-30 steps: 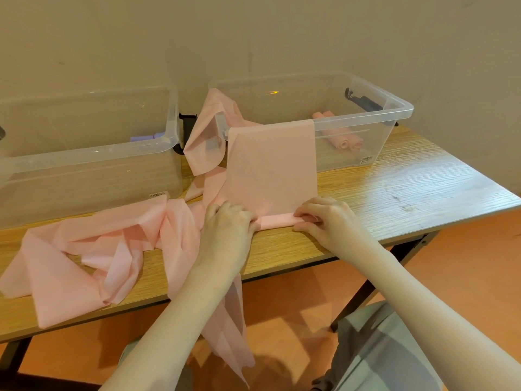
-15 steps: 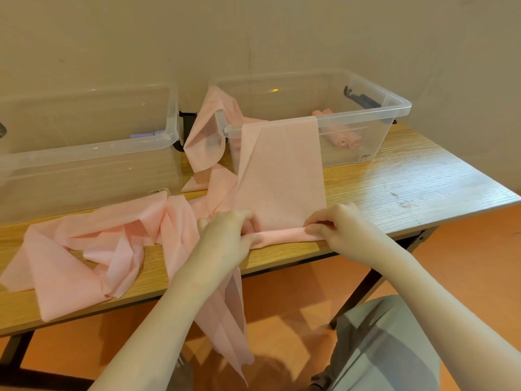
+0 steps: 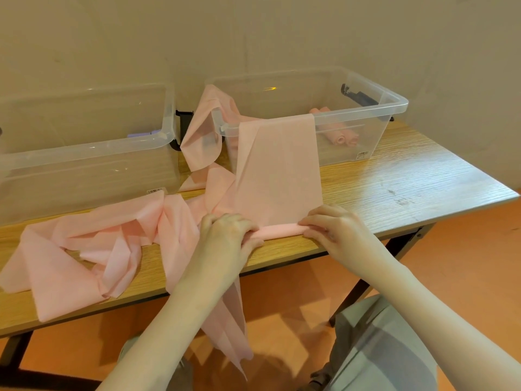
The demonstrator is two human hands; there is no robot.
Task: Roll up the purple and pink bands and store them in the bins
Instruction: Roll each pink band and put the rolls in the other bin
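A pink band (image 3: 277, 170) hangs flat from the rim of the right clear bin (image 3: 392, 104) down onto the table. Its near end is wound into a thin roll (image 3: 282, 230) near the table's front edge. My left hand (image 3: 228, 235) grips the roll's left end with curled fingers. My right hand (image 3: 335, 230) pinches its right end. Rolled pink bands (image 3: 342, 138) lie inside the right bin. A purple band (image 3: 141, 134) shows in the left clear bin (image 3: 166, 138). More loose pink band (image 3: 93, 249) lies crumpled at the left, one length hanging off the table.
The wooden table (image 3: 394, 187) stands against a beige wall, its right part bare. The two bins stand side by side at the back, with black latches (image 3: 183, 128) between them. Below is an orange floor, and my grey-clad legs (image 3: 375, 348) are under the front edge.
The roll at the band's near end has grown a little thicker and sits closer to the table's front edge. Both hands stayed at its ends.
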